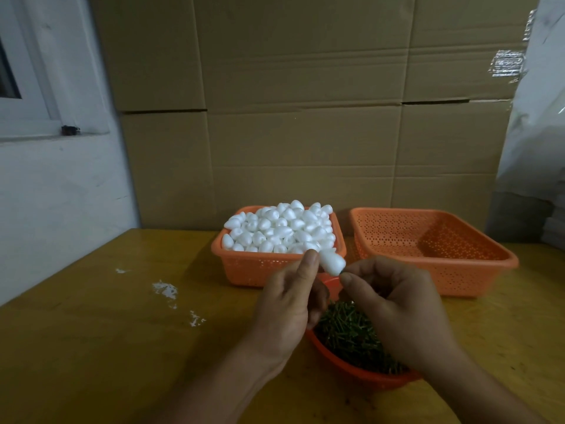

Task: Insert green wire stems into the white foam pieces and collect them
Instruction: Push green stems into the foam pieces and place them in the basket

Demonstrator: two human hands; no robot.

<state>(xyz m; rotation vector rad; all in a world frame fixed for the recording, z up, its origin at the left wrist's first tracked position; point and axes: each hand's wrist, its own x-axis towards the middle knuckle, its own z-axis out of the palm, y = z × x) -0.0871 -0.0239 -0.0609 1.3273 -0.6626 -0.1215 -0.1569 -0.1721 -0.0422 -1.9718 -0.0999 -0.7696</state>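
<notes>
My left hand [290, 304] pinches a white foam piece [332, 262] between thumb and fingers, just in front of the orange basket [244, 267] heaped with several white foam pieces [281, 229]. My right hand [394, 304] has its thumb and forefinger pinched together at the foam piece's lower end; a green stem there is too small to make out. Below both hands sits a round orange bowl [351, 370] full of green wire stems [348, 332].
A second orange perforated basket [434, 237] stands empty at the right on the wooden table [107, 347]. White foam crumbs [166, 290] lie to the left. Cardboard boxes [305, 117] form a wall behind; a white wall is at the left.
</notes>
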